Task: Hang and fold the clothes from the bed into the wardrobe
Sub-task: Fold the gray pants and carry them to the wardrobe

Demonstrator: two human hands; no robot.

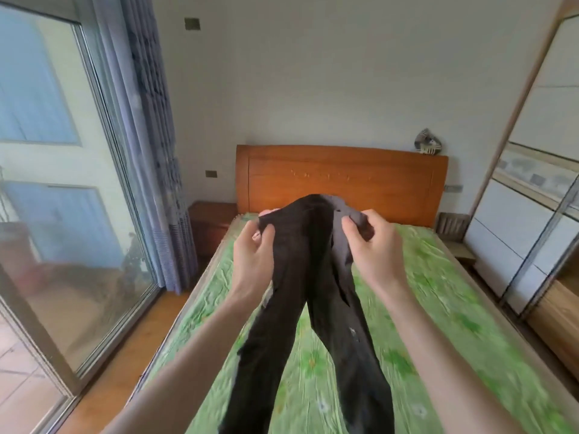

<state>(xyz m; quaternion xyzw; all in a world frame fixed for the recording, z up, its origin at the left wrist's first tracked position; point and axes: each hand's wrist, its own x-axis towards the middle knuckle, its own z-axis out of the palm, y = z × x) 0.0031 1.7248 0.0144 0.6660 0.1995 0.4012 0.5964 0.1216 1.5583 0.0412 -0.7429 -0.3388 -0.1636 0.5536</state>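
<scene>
Dark trousers (316,277) are held up above the bed (438,308), legs hanging down toward the viewer. The waistband is pinched on the left by the left hand (253,255), on the right by the right hand (369,245), fingers curled into cloth. The wardrobe (539,195) stands to the right, doors closed.

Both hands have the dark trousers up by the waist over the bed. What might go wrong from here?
1. The left hand and right hand pinch only the bunched waistband of the dark trousers, so a corner may slip.
2. The legs hang splayed apart over the green bedsheet; folding now would likely come out crooked unless they are aligned first.
</scene>
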